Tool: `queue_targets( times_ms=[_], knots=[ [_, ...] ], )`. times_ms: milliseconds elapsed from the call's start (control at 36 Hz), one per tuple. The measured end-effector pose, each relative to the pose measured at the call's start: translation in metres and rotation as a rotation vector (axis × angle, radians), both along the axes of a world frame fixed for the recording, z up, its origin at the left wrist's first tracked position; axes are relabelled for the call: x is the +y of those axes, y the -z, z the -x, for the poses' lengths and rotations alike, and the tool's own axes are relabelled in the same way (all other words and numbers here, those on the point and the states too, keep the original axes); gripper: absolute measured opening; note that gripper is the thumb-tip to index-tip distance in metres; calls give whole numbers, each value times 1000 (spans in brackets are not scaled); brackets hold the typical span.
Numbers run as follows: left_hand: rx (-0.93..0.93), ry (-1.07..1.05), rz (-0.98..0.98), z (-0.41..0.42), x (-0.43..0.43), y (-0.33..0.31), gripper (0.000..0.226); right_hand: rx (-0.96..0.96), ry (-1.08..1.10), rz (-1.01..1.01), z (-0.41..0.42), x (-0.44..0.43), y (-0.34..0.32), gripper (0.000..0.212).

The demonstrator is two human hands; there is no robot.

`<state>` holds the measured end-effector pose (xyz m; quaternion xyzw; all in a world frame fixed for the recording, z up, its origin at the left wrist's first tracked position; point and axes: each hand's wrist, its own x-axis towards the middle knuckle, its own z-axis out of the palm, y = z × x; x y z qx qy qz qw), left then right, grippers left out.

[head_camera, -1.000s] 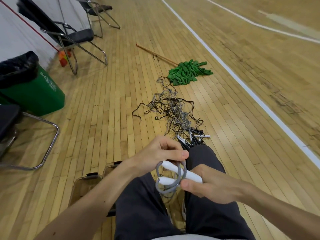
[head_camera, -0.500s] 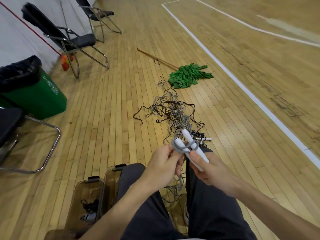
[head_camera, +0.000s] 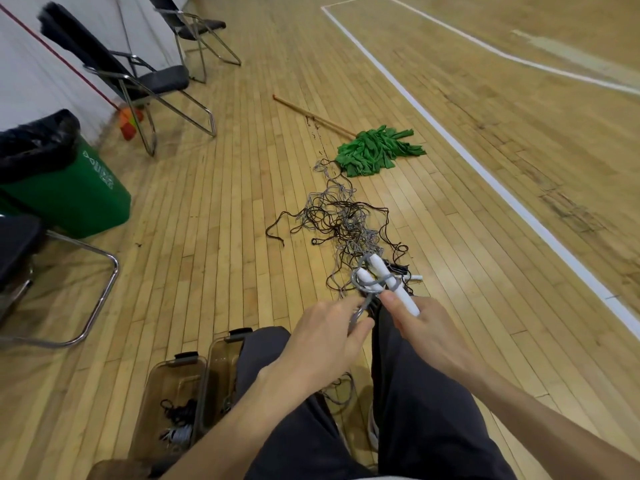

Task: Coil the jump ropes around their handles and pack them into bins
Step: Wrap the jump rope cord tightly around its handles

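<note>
My right hand (head_camera: 427,336) grips two white jump rope handles (head_camera: 384,278) that point up and away, with a grey rope (head_camera: 369,284) looped around them. My left hand (head_camera: 329,341) pinches the grey rope just below the handles; the rest of it trails down between my knees. A tangled pile of black and grey jump ropes (head_camera: 346,226) lies on the floor beyond my hands. Two clear brown bins stand by my left leg: the left bin (head_camera: 162,382) holds a few coiled ropes, and the right bin (head_camera: 221,355) is partly hidden by my thigh.
A green mop (head_camera: 377,150) with a wooden handle lies past the rope pile. A green trash can (head_camera: 69,188) with a black liner and several folding chairs (head_camera: 138,77) stand at the left by the wall. White court lines (head_camera: 485,171) cross the wooden floor on the right.
Both hands rose from my lap and moved forward. The handles turned from lying sideways to pointing up and away. My left hand shifted to pinch the rope below the handles.
</note>
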<state>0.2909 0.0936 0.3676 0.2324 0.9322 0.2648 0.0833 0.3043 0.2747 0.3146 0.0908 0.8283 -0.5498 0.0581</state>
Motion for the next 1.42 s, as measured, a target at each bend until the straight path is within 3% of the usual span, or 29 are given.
queue_targets(
  times_ms=[139, 194, 389, 444, 583, 694, 944, 1083, 1250, 1417],
  knots=[
    [-474, -110, -321, 7, -3, -5, 23, 36, 92, -51, 11, 12, -8, 65],
    [-508, -102, -315, 7, -4, -6, 29, 23, 139, -57, 20, 22, -10, 65],
    [58, 177, 382, 8, 11, -28, 32, -62, 104, -103, 34, 30, -1, 62],
    [172, 253, 502, 11, 13, -40, 31, -66, 78, -124, 31, 27, -1, 61],
    [282, 456, 660, 20, 16, -70, 23, -116, -84, -183, 20, 21, -4, 62],
    [253, 560, 722, 26, 22, -94, 25, -164, -220, -252, 9, 12, -12, 63],
    [173, 592, 397, 56, 20, -122, 21, -75, -332, -425, -17, 0, -29, 72],
    [45, 599, 328, 63, 25, -117, 20, 20, -450, -503, -29, -5, -29, 70],
    [-149, 551, 216, 71, 23, -106, 20, 219, -579, -593, -36, -6, -33, 61],
    [-361, 474, 20, 75, 11, -87, 14, 555, -514, -684, -38, 0, -27, 56]
  ],
)
